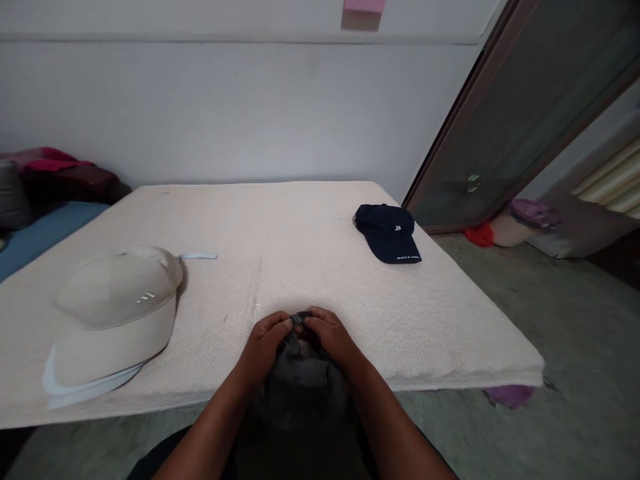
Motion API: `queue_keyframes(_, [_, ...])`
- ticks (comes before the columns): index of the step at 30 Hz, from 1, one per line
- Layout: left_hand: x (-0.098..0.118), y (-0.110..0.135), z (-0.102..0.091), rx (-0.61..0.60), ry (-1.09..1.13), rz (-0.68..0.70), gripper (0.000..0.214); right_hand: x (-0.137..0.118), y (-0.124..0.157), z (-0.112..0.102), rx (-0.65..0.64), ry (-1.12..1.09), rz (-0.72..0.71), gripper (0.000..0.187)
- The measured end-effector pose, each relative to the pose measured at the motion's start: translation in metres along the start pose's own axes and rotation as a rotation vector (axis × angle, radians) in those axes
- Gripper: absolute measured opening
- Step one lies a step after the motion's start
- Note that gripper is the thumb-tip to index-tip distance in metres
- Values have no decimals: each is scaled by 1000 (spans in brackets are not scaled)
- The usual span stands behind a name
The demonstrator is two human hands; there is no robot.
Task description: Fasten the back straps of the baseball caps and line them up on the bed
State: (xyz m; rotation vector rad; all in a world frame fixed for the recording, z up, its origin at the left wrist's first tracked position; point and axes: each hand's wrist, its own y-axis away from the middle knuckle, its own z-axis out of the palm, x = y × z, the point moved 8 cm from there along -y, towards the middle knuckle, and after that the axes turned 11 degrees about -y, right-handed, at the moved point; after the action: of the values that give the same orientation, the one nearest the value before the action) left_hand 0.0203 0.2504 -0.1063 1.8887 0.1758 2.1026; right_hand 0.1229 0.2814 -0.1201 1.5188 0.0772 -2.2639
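Home room, grey cushion (13,197), pleated cream curtain (613,181)

Head-worn camera looks forward and down across the pale cloth (300,233)

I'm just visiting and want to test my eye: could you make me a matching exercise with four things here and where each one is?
Things:
1. Dark grey cap
2. Navy cap
3. Beige cap
4. Pink item

Places:
A. On the right side of the pale cloth
B. On the wall, at the picture's top edge
C. Held by the left hand and right hand
D. On the left side of the pale cloth

Pairs: 1-C, 2-A, 3-D, 4-B
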Motion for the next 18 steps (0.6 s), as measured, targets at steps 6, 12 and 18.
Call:
queue_keyframes(6, [13, 4, -6, 53, 145, -10, 14, 2, 13, 21, -257, -168, 110, 26])
queue_keyframes(12, [13, 6, -18, 122, 262, 11, 10, 10, 3, 2, -73, -251, 118, 21])
queue_keyframes(18, [17, 2, -47, 239, 633, 26, 5, 7, -6, -37, 278, -489, 1, 18])
